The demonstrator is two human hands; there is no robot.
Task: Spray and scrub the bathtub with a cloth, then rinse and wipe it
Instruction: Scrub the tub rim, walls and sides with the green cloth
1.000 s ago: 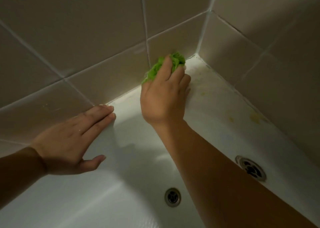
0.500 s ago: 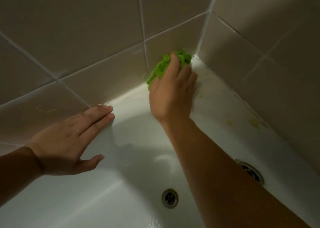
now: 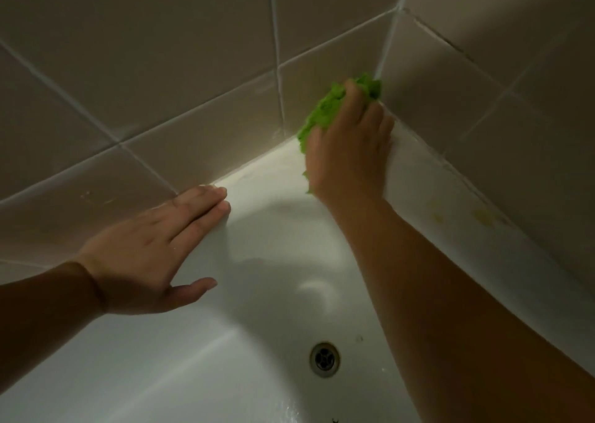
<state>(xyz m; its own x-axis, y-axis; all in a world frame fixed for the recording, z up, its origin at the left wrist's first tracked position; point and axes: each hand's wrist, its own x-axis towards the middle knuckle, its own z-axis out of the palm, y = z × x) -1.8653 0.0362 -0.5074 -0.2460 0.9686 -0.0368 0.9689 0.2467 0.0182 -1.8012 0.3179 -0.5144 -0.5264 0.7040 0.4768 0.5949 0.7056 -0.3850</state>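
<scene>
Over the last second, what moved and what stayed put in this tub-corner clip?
The right hand, gripping the green cloth, slid along the bathtub ledge toward the tiled corner. The overflow drain, seen earlier, is now hidden behind the right forearm. The left hand stayed flat on the rim; the grip on the cloth is unchanged.

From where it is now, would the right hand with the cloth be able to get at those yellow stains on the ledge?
Probably yes. The right hand grips the green cloth in the corner, and the yellow stains lie further along the same bathtub ledge, with nothing lying between them.
</scene>
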